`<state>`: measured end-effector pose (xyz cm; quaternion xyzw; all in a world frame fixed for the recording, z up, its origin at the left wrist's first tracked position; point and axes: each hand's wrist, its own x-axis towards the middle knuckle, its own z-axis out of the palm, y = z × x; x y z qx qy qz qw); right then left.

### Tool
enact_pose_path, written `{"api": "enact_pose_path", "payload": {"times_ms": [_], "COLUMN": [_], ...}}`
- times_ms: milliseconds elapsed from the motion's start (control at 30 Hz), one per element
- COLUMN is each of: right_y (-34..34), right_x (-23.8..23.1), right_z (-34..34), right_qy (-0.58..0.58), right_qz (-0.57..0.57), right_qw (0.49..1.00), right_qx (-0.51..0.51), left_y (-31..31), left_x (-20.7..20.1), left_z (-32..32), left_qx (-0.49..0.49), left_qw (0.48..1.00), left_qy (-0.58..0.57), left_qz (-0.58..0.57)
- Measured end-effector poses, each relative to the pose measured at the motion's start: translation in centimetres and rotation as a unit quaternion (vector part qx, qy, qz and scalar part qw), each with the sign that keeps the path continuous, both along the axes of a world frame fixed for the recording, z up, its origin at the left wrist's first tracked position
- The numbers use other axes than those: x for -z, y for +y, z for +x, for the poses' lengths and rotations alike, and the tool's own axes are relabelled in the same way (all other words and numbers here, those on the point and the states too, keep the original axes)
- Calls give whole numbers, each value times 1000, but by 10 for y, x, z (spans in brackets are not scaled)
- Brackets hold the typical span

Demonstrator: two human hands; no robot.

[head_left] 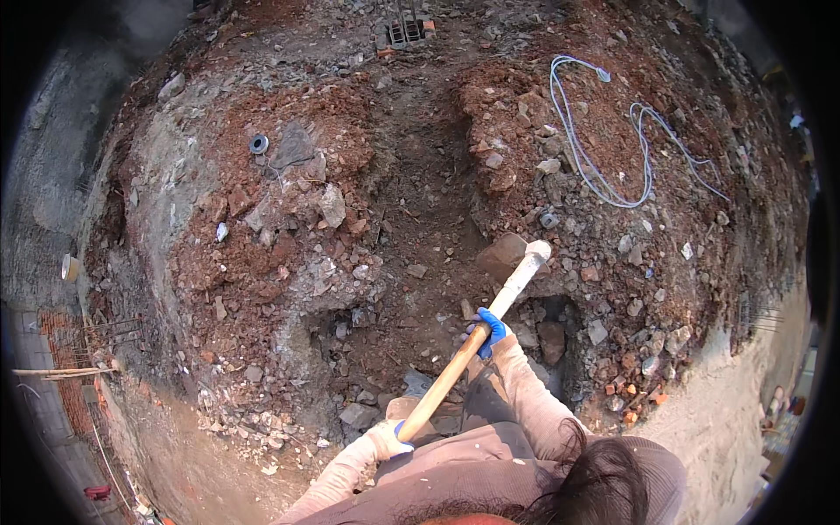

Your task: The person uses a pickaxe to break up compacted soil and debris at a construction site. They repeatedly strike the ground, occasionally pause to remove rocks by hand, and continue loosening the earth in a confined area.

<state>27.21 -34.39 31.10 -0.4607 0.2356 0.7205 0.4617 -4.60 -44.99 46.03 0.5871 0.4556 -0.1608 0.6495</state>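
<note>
A long wooden tool handle point(448, 378) slants across the front of my body, from low left to upper right. My left hand point(391, 439), in a pale glove with blue on it, is closed around the handle's lower end. Farther up, my right hand point(493, 332) in a blue glove also wraps around it. The far end is whitish and rounded. Beside that end shows a brown flat-sided shape point(502, 256); I cannot tell whether it is a stone or the tool's head. Below lies a dug trench point(427, 210) of loose brown soil.
Heaps of reddish soil and broken stone point(254, 192) flank the trench. A pale blue cable point(569, 131) loops over the right bank. A dark ring-shaped roll point(258, 144) lies on the left bank. Hollow blocks point(405, 33) with upright rods stand at the trench's far end. A dark hole point(556, 328) opens right of my legs.
</note>
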Motion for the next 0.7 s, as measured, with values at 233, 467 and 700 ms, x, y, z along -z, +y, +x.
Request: {"api": "enact_pose_path", "payload": {"times_ms": [233, 467, 700], "right_y": [-63, -141, -144], "right_x": [-54, -54, -60], "right_z": [101, 155, 198], "right_qy": [-20, -2, -101], "right_qz": [-54, -141, -102], "right_qw": [991, 984, 976], "right_qx": [123, 111, 164], "left_y": [46, 21, 86], "left_x": [-167, -160, -162], "left_z": [52, 94, 142], "left_qx": [116, 49, 127], "left_qw": [962, 982, 972], "left_qy": [103, 63, 45], "left_qz": [224, 173, 191]}}
